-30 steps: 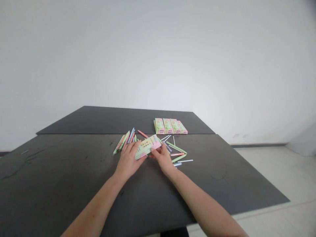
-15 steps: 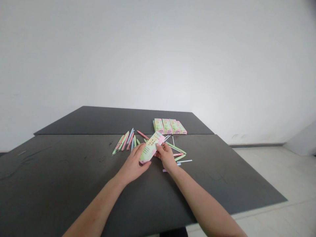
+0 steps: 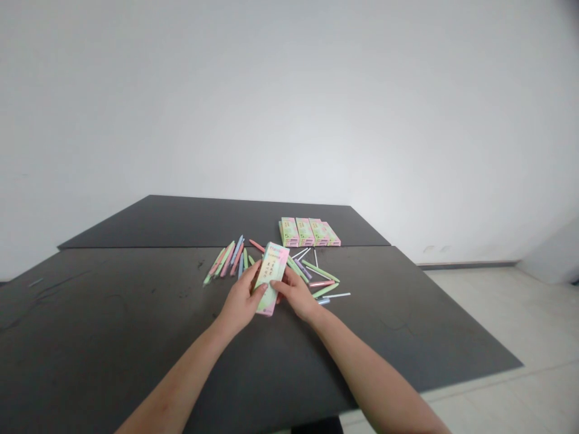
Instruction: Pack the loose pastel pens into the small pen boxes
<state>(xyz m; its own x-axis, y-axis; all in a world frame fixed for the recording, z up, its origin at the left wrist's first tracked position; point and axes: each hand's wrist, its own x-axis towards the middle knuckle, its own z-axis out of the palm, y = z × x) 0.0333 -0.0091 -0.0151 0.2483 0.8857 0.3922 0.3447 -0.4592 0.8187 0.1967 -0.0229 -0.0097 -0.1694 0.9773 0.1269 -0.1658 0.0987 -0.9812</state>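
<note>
A slim green and pink cardboard box point(image 3: 274, 265) with printed lettering is held upright-tilted above the dark table point(image 3: 136, 337). My left hand point(image 3: 242, 298) grips its left edge, thumb on the front. My right hand point(image 3: 296, 293) closes on its right edge, thumb also pressed on the front face. The fingers behind the box are partly hidden. Beyond the hands lie loose pens: a bunch of green, pink and blue pens point(image 3: 227, 259) on the left, and green, purple and red pens point(image 3: 321, 283) with thin white sticks point(image 3: 337, 295) on the right.
Several similar green and pink boxes point(image 3: 310, 232) are stacked in a row farther back on the table, right of centre. A seam runs across the tabletop near them. A white wall point(image 3: 289, 108) rises behind, and pale floor point(image 3: 488, 301) shows at the right.
The box has turned from slanting rightward to nearly upright and come slightly closer. My right hand has shifted left and lower along it, uncovering more pens behind.
</note>
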